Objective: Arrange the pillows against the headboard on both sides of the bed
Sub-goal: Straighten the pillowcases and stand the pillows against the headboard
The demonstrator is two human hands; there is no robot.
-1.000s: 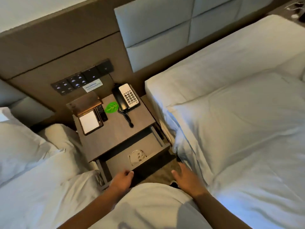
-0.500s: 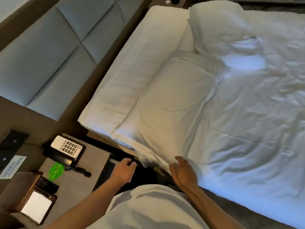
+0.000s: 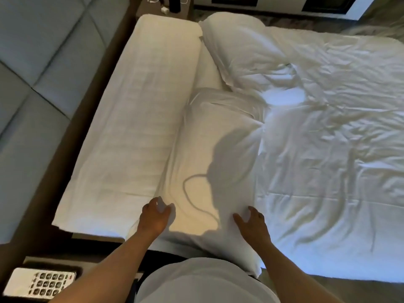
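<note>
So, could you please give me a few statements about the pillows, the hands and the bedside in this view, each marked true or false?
1. Both hands rest on the near pillow. True: the left hand and the right hand are at its near end.
2. The far pillow stands upright against the headboard. False: it lies flat, away from it.
3. A telephone keypad shows at lower left. True.
4. The duvet is smooth. False: it is rumpled.
5. The right hand holds a remote. False: it lies spread on the pillow.
</note>
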